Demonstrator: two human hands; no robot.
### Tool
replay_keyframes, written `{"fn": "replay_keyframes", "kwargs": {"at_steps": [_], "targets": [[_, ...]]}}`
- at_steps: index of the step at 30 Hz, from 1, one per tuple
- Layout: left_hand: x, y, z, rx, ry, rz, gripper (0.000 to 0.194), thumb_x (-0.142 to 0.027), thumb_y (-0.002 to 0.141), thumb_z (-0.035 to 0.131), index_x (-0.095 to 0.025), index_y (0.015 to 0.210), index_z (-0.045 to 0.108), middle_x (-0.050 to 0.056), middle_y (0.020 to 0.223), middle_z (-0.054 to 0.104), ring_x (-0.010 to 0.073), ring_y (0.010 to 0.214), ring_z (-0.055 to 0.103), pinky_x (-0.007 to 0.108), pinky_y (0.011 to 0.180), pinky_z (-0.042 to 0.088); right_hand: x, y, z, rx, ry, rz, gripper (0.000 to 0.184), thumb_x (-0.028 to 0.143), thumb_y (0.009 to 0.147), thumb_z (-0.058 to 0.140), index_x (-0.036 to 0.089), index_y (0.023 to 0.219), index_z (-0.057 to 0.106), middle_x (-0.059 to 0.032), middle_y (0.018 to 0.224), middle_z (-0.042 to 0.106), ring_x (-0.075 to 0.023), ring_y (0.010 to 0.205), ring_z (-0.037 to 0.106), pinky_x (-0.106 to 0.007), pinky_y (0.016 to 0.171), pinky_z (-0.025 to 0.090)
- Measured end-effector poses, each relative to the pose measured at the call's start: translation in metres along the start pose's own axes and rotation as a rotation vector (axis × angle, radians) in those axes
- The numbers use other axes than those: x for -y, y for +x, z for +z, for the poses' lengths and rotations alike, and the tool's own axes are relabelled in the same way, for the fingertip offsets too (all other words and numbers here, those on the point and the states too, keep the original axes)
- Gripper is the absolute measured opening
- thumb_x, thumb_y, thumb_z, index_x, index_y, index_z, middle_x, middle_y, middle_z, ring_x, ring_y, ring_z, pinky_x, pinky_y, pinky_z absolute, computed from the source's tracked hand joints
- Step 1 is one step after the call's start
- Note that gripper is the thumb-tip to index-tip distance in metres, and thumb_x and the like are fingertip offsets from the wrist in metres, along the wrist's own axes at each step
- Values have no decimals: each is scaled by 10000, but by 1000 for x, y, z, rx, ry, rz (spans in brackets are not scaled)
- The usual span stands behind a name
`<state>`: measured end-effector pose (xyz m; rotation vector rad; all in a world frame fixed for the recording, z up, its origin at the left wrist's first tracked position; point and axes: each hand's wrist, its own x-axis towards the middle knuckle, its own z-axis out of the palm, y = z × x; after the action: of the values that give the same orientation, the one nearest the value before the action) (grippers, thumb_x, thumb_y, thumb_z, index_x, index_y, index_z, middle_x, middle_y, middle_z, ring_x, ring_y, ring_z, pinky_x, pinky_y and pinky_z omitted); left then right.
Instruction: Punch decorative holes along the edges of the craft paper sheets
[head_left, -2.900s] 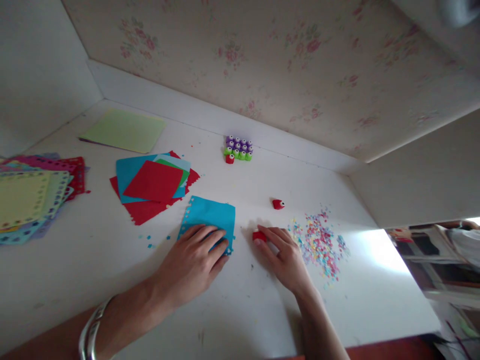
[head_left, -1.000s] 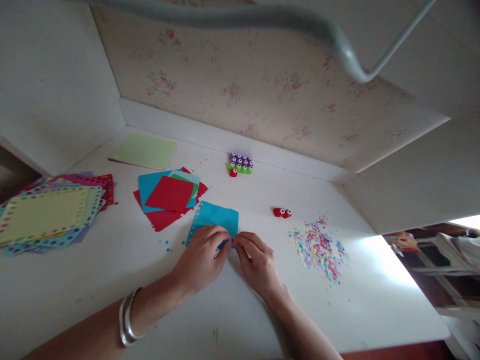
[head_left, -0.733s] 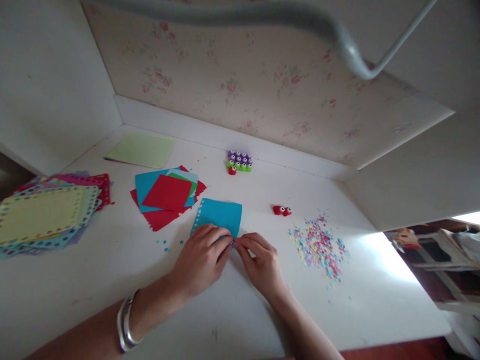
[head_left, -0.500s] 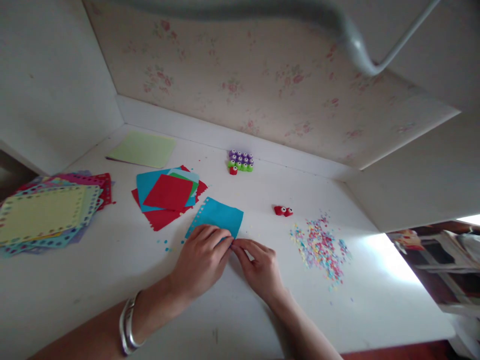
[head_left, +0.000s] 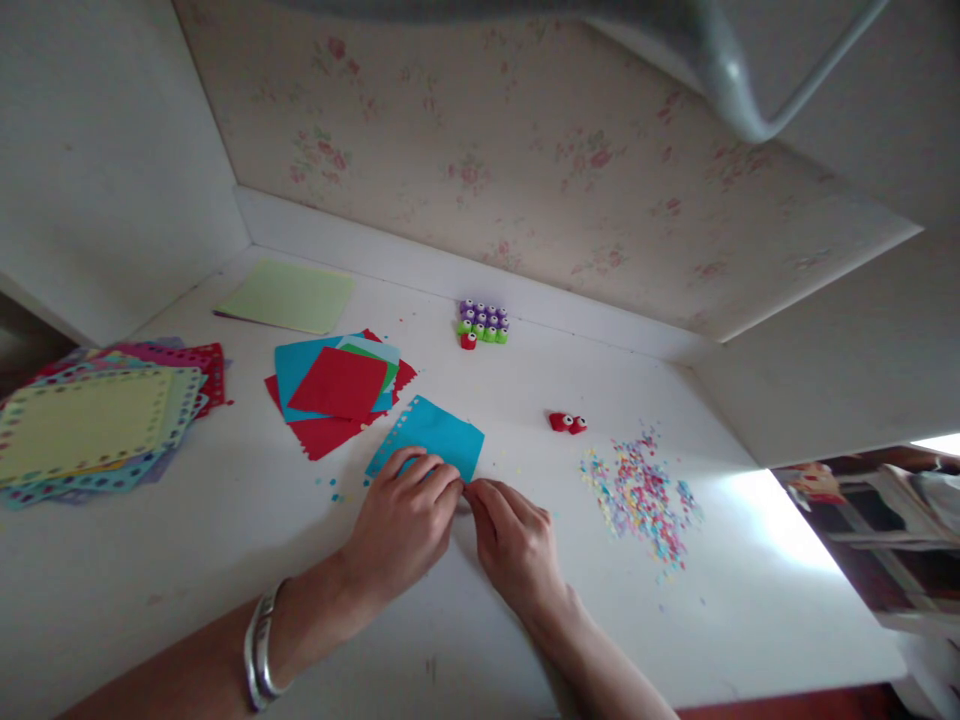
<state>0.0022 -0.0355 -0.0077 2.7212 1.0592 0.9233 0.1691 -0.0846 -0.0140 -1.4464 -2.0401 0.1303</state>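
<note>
A square sheet of blue paper (head_left: 435,428) lies on the table, a row of punched holes along its left edge. My left hand (head_left: 409,520) covers the near part of the sheet, its fingers curled and closed on the paper. Beside it my right hand (head_left: 517,530) pinches at the sheet's near right corner, and the fingertips of both hands meet there. That corner is hidden under the fingers. A few blue paper dots (head_left: 335,497) are scattered left of my left hand.
Coloured paper sheets (head_left: 337,385) lie behind left, a hole-edged stack (head_left: 90,420) at far left, pale green sheets (head_left: 289,297) at the back. Small eyed purple, green and red pieces (head_left: 484,322) stand by the wall. Two red ones (head_left: 567,422) sit near a confetti pile (head_left: 645,490).
The blue sheet has turned slightly under my hands. My right hand's fingers have curled in more tightly at the corner. My left hand has barely moved.
</note>
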Motion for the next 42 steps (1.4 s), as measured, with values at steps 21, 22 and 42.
{"fn": "replay_keyframes", "kwargs": {"at_steps": [21,22,42], "targets": [[-6,-15,12,131,-41,14,214,-304,951,591,-172,1086,691,84,1167,704,265,1078,616,440,893,519,-102,-63,-91,-242,-477,572,295,433,929,534,236,962,750,-64,857,775,-213,597,708,-326,582,556],[-7,-15,13,128,-47,14,220,-296,954,583,-166,1096,689,90,1205,693,268,1107,609,444,914,521,-106,-66,-96,-213,-503,579,314,426,934,507,239,1008,749,-75,935,780,-229,631,724,-346,601,565],[-3,-9,9,162,-97,10,187,-218,928,589,-201,1098,667,83,1161,655,267,1067,598,456,898,529,-196,31,-100,121,-135,471,308,317,901,551,269,1129,752,-59,1035,776,-276,960,734,-389,859,562]]}}
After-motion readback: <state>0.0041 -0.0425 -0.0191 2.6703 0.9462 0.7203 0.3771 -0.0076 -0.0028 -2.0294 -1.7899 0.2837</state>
